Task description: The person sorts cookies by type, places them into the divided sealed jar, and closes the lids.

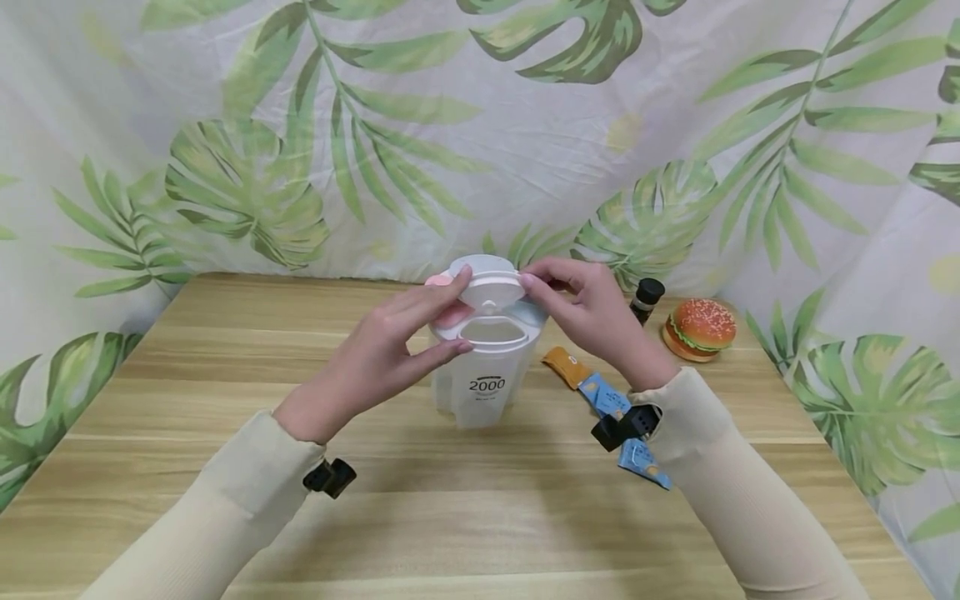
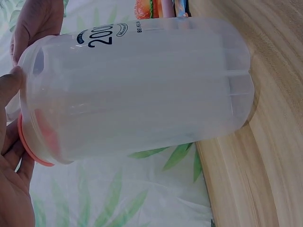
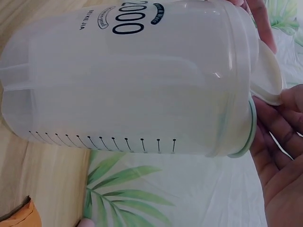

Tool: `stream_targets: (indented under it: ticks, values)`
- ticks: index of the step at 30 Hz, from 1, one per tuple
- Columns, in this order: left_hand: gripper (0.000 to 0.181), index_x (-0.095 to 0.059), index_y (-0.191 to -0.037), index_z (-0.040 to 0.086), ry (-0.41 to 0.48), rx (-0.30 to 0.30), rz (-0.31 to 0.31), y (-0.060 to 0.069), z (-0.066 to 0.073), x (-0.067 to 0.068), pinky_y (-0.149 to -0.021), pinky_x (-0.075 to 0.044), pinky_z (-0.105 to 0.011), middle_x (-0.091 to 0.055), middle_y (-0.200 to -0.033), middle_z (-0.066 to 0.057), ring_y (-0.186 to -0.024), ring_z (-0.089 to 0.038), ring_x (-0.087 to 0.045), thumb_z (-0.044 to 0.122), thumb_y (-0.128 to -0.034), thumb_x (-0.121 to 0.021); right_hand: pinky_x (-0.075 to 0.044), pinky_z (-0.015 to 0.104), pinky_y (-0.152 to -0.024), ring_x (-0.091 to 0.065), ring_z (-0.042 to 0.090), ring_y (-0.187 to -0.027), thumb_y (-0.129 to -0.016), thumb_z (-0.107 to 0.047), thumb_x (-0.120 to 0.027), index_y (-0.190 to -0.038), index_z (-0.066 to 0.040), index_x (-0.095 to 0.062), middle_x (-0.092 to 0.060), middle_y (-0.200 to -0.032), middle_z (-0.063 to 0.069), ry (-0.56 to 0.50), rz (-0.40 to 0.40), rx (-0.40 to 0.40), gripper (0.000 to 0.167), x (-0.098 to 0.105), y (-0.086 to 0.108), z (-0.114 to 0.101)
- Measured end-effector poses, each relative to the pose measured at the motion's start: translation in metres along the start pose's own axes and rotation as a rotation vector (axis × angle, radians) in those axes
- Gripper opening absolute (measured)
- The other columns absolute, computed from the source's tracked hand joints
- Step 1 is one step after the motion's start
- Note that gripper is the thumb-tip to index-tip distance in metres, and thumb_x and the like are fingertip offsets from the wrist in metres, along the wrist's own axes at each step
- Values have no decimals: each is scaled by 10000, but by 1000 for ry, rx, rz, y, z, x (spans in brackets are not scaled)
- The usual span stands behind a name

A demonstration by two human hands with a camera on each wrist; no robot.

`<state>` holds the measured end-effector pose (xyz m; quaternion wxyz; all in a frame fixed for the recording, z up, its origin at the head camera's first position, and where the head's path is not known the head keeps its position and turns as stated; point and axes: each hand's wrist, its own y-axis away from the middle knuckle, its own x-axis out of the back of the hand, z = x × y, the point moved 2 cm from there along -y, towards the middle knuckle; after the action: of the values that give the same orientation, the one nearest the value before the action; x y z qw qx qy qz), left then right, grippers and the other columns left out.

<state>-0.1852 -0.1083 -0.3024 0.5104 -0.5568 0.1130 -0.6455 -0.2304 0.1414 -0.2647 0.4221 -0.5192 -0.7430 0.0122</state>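
Note:
A translucent plastic storage container point(image 1: 483, 396) with black printed digits stands upright on the table. One white flap lid point(image 1: 492, 289) on its top is raised, baring the opening below. My left hand point(image 1: 382, 342) spans the left side of the top, thumb on the front rim and fingertips by the raised flap. With thumb and forefinger, my right hand point(image 1: 588, 312) pinches the flap's right edge. A pink lid point(image 1: 453, 314) lies at the left of the top, near the left fingers. A pale green-rimmed lid point(image 3: 253, 127) shows under the right hand. The container's inside looks hazy.
Right of the container lie an orange packet point(image 1: 566, 367) and blue packets point(image 1: 602, 394), partly under the right wrist. Farther back stand a black-capped bottle point(image 1: 648, 293) and a toy-like hamburger point(image 1: 700, 328). A leaf-printed cloth point(image 1: 405, 150) hangs behind the wooden table point(image 1: 300, 358).

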Motion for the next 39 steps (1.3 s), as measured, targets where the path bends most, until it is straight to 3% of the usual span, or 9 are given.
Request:
stream_targets:
  ticks: [4,8,12,15,19,25,30,35,39]
  values:
    - [787,-512,-1528,10,22,5,11,-1,-1,0,-1228,-443,-490,-754,-1258,-123,-1188,-263,-709,90,-838,-881,-582,165,-730,-698,133,-830,-1052,-116,-638,-1095,-23,-776,-785,-1047,128,-45,44,2,172,4,2,7]
    - [778,-522,-1520,9,65,27,20,0,-1,-1,-1240,-428,-495,-759,-1247,-128,-1171,-263,-715,68,-833,-881,-616,180,-780,-717,110,-874,-1067,-90,-600,-1061,43,-756,-766,-1068,206,-107,153,-6,205,7,6,24]
    - [773,-524,-1521,19,84,45,26,0,-1,-1,-1251,-411,-493,-768,-1228,-118,-1162,-260,-718,61,-835,-878,-620,171,-789,-716,73,-866,-1076,-116,-591,-1086,64,-741,-755,-1074,245,-64,199,-95,235,6,13,52]
    - [777,-523,-1524,23,89,42,29,0,-2,-1,-1256,-408,-491,-772,-1208,-107,-1149,-252,-718,61,-834,-878,-601,185,-780,-713,126,-892,-1077,-175,-607,-1149,4,-752,-769,-1088,206,43,139,-206,241,4,21,75]
    - [778,-520,-1526,24,95,34,32,-1,-2,-1,-1258,-407,-493,-769,-1207,-108,-1143,-245,-717,65,-836,-879,-608,337,-821,-717,279,-969,-1067,-185,-624,-1174,-3,-741,-774,-1077,192,174,15,-314,242,-1,30,105]
    - [779,-511,-1532,24,101,33,30,-2,-2,-1,-1263,-399,-500,-771,-1195,-102,-1134,-240,-716,58,-842,-872,-608,442,-873,-699,324,-982,-1038,-145,-647,-1205,88,-680,-739,-1081,232,208,-183,-436,288,-9,43,138]
    - [779,-504,-1537,25,101,40,25,-1,-3,-2,-1266,-392,-501,-767,-1217,-107,-1176,-259,-708,58,-848,-867,-608,463,-912,-688,319,-1007,-1018,-148,-679,-1235,126,-648,-714,-1133,246,218,-296,-459,351,-15,53,149]
    - [779,-503,-1537,22,101,39,24,1,-3,-3,-1261,-397,-500,-763,-1221,-107,-1163,-252,-710,57,-849,-866,-594,372,-792,-660,194,-834,-1006,-177,-708,-1133,63,-696,-730,-1021,164,273,-315,-441,272,-22,61,154]
    - [782,-503,-1540,28,104,40,27,1,-3,-2,-1260,-398,-505,-759,-1216,-104,-1136,-236,-711,56,-848,-867,-612,383,-799,-687,199,-856,-1016,-174,-693,-1168,75,-702,-743,-1018,167,263,-326,-445,292,-26,61,153]
